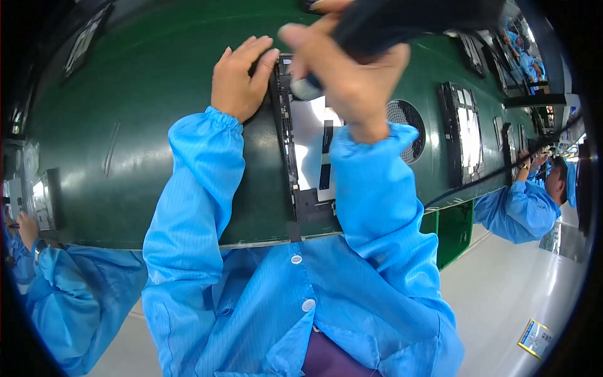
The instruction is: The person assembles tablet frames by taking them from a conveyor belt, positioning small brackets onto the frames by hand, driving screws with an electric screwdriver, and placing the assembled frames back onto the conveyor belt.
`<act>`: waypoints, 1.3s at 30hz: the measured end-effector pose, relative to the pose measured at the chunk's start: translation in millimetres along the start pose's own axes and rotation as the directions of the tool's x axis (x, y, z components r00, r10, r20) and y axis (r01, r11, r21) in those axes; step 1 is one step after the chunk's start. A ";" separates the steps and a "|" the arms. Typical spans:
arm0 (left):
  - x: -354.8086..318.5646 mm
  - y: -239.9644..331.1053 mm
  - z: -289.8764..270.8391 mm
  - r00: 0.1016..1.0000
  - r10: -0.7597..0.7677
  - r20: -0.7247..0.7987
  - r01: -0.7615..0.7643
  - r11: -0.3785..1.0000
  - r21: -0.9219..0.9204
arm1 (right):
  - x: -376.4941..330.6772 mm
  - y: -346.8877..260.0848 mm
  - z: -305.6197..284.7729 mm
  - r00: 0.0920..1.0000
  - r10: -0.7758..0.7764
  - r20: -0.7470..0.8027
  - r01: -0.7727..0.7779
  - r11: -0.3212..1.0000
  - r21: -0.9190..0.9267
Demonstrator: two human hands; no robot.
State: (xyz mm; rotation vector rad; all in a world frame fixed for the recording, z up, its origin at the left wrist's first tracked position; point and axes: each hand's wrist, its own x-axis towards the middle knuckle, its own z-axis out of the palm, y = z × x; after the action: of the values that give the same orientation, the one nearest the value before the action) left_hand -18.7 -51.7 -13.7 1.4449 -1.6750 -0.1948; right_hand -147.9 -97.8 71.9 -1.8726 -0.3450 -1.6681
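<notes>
My left hand [240,78] lies flat on the green belt [138,125], its fingers pressing the left edge of a black device frame [286,151] with a shiny silver inner panel [308,144]. Above the frame's upper part, my right hand [348,69] is closed around a black power screwdriver [402,22], whose grey tip [301,89] points down at the frame's top left area. Both my arms wear blue sleeves. My right forearm hides the frame's right side.
More black frames [463,132] lie further along the belt to the right, next to a round perforated disc [408,119]. A co-worker in blue [521,201] stands at the right, another person's sleeve [38,276] is at the left. A yellow-edged label [535,338] lies on the grey floor.
</notes>
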 end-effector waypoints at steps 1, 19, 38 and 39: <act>-4.8 -0.7 -5.2 0.995 -0.004 -0.104 0.002 1.000 -0.016 | 2.8 -2.8 0.5 0.996 0.021 -0.083 -0.008 0.987 0.158; -105.3 87.5 -44.3 0.923 0.243 0.299 -0.297 0.943 0.152 | -19.6 -96.9 -45.4 0.658 0.545 -0.520 -0.646 0.764 -0.016; 124.0 26.5 -148.7 0.904 0.379 -0.200 -0.165 0.739 0.653 | -54.0 -99.3 -36.0 0.513 0.795 -0.325 -0.823 0.562 0.076; 143.7 54.2 -156.5 0.829 0.511 -0.226 -0.272 0.722 0.637 | -53.9 -100.6 -36.5 0.480 0.804 -0.351 -0.833 0.544 0.105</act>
State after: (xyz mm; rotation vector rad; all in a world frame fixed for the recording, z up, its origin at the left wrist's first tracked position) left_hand 61.4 -93.8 186.0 1.3645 -1.7271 0.8831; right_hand -243.3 -29.8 47.2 -1.3378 0.7189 -1.2553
